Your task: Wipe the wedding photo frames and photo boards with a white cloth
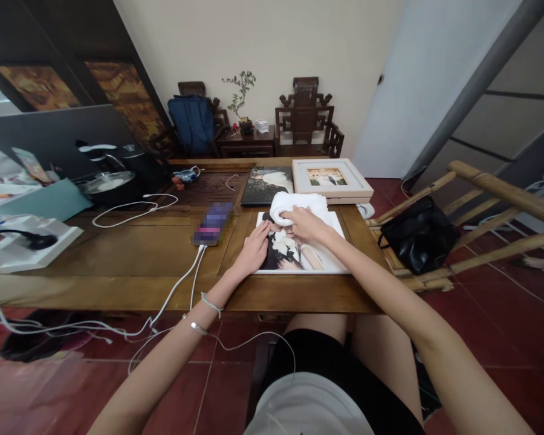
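A large photo print point(317, 257) lies flat on the wooden table point(163, 248) in front of me. My left hand point(252, 249) rests open on its left edge, fingers flat and pressing it down. My right hand point(303, 222) is closed on a white cloth point(299, 204) that sits on the upper part of the print.
Behind the print lie a dark photo panel point(267, 184) and a white framed picture point(332, 178). A phone point(213, 223) with a white cable lies to the left. A black bag point(417, 232) sits on a bamboo chair at the right. Pots, papers and cables crowd the left side.
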